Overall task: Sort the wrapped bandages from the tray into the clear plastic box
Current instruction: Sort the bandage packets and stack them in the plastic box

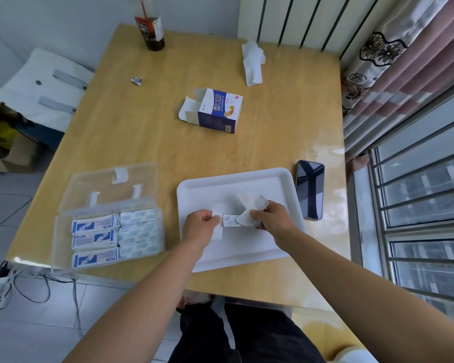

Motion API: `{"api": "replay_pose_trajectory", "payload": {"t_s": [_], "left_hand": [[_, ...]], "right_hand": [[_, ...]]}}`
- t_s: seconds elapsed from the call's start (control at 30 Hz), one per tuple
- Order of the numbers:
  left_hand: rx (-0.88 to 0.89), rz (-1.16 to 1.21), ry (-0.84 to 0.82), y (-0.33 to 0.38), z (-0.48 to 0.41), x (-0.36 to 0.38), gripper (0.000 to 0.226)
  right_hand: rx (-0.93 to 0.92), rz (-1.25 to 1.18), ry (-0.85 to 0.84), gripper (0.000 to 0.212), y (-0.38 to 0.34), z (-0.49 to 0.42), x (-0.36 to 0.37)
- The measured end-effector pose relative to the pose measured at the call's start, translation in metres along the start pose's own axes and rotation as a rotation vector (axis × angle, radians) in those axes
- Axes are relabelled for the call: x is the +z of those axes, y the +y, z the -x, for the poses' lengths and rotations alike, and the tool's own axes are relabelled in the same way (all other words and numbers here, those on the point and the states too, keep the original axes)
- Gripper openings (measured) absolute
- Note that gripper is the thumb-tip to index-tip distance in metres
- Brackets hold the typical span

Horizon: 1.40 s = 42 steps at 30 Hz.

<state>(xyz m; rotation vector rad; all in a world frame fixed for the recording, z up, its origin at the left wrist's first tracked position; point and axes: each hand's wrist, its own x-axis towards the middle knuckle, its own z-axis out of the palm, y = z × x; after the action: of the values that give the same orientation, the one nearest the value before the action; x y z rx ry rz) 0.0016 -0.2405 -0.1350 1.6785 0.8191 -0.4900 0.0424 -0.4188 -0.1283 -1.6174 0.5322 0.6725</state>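
A white tray (278,179) lies on the wooden table in front of me. Over its middle, my left hand (198,226) pinches one wrapped bandage (217,213) that stands upright. My right hand (271,217) grips a fan of several wrapped bandages (249,205). Another wrapped strip (231,221) spans between the two hands. The clear plastic box (63,239) sits open to the left of the tray, its lid (110,184) tipped back. Inside it are three blue-and-white packets (95,241) on the left and stacked wrapped bandages (138,231) on the right.
A black phone (309,189) lies right of the tray. An opened bandage carton (212,110) sits mid-table. Crumpled tissue (252,62), a small wrapper scrap (136,80) and a dark bottle (150,27) are at the far side. Window bars stand close on the right.
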Motion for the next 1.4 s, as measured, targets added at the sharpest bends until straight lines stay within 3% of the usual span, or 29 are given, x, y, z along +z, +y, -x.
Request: {"api": "replay_pose_trajectory", "payload": {"t_s": [0.17, 0.33, 0.43, 0.67, 0.87, 0.97, 1.1, 1.27, 1.4], "left_hand": [[-0.032, 0.006, 0.008, 0.004, -0.001, 0.001, 0.020], [-0.379, 0.635, -0.166, 0.019, 0.006, 0.000, 0.029], [-0.413, 0.763, -0.291, 0.019, 0.007, -0.002, 0.037], [-0.185, 0.482, -0.167, 0.013, 0.006, 0.003, 0.029], [-0.219, 0.743, -0.237, 0.031, 0.013, 0.019, 0.036], [-0.098, 0.546, -0.107, 0.030, 0.010, 0.021, 0.029], [-0.098, 0.500, 0.060, 0.032, 0.005, 0.011, 0.029], [-0.152, 0.427, -0.002, 0.031, 0.003, 0.006, 0.025], [-0.100, 0.364, 0.060, 0.028, 0.004, 0.004, 0.030]], "right_hand": [[-0.031, 0.018, -0.001, 0.018, -0.001, 0.000, -0.001], [-0.027, -0.048, 0.007, 0.021, -0.001, -0.002, 0.000], [-0.006, -0.099, 0.030, 0.018, 0.001, -0.001, 0.002], [0.023, -0.279, 0.041, 0.011, -0.006, 0.002, 0.009], [0.020, -0.262, -0.020, 0.015, -0.008, 0.006, 0.032], [-0.001, -0.203, -0.119, 0.020, -0.009, 0.009, 0.036], [0.001, -0.113, -0.058, 0.009, -0.013, 0.007, 0.028], [-0.019, -0.090, -0.149, 0.011, -0.020, 0.009, 0.025], [-0.073, 0.028, 0.034, 0.008, -0.025, 0.009, 0.029]]}}
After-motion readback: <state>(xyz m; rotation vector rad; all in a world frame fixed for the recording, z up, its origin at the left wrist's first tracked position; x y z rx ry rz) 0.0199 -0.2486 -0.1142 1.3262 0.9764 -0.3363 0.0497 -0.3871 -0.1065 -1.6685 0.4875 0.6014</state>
